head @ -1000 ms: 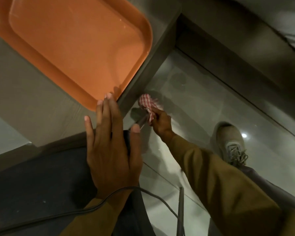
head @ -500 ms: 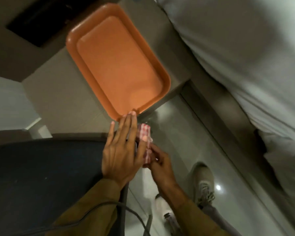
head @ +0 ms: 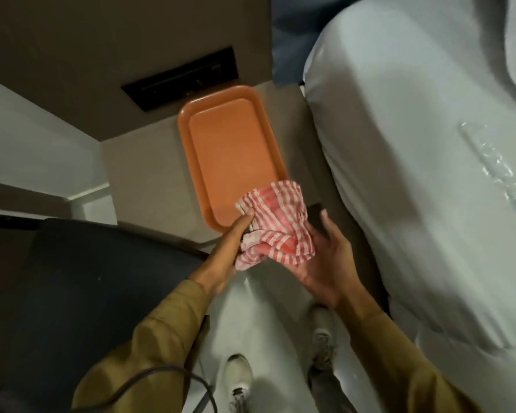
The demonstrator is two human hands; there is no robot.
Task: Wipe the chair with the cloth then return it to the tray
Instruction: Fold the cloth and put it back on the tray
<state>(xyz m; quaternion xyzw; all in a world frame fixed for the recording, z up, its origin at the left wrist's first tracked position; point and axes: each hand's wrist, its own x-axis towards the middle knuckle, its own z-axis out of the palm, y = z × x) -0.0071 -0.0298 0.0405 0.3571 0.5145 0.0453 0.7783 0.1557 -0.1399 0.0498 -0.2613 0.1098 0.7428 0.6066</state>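
Note:
A red-and-white checked cloth (head: 276, 222) hangs bunched over the near right corner of the orange tray (head: 230, 150), which lies with nothing else in it on a beige side table (head: 143, 174). My left hand (head: 231, 248) pinches the cloth's left edge. My right hand (head: 325, 263) lies palm up under the cloth's lower right part, fingers spread. The dark chair seat (head: 96, 293) fills the lower left, below my left forearm.
A bed with white bedding (head: 414, 174) runs along the right, with a clear plastic bottle (head: 495, 171) lying on it. A dark wall panel (head: 182, 79) sits behind the tray. My two shoes (head: 239, 380) stand on the glossy floor. A cable crosses my left sleeve.
My right hand has lifted the cloth from low beside the table up to the tray's corner. My left hand left the chair seat and took the cloth's edge. The view pulled back.

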